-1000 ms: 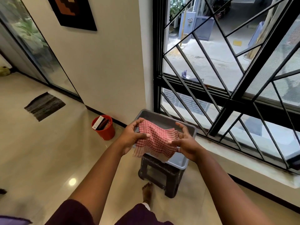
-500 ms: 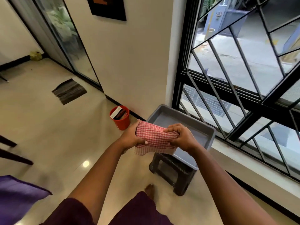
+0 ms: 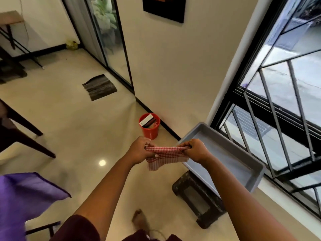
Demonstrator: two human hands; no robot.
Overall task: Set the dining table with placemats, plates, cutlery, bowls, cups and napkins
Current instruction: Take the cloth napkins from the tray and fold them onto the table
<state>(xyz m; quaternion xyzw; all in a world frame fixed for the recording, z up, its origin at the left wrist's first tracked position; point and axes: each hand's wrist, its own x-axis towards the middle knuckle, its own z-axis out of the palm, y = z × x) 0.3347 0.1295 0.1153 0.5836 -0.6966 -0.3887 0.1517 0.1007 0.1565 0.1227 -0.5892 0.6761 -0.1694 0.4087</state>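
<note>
A red-and-white checked napkin [image 3: 165, 154] is stretched between both hands in front of me, folded along its top edge with the rest hanging down. My left hand [image 3: 139, 150] grips its left end. My right hand [image 3: 197, 150] grips its right end. Just behind and to the right stands a grey plastic tub [image 3: 243, 164], with nothing visible inside it, on a dark low stool [image 3: 196, 197].
An orange bucket [image 3: 149, 129] with a box in it stands by the wall. A barred window [image 3: 278, 101] fills the right side. A purple cloth [image 3: 26, 197] covers a table edge at lower left. Dark chair legs [image 3: 26, 136] and a striped floor mat [image 3: 99, 86] lie to the left.
The view has swung left, away from the tub. Both hands have folded the napkin smaller and pulled it taut between them, clear of the tub.
</note>
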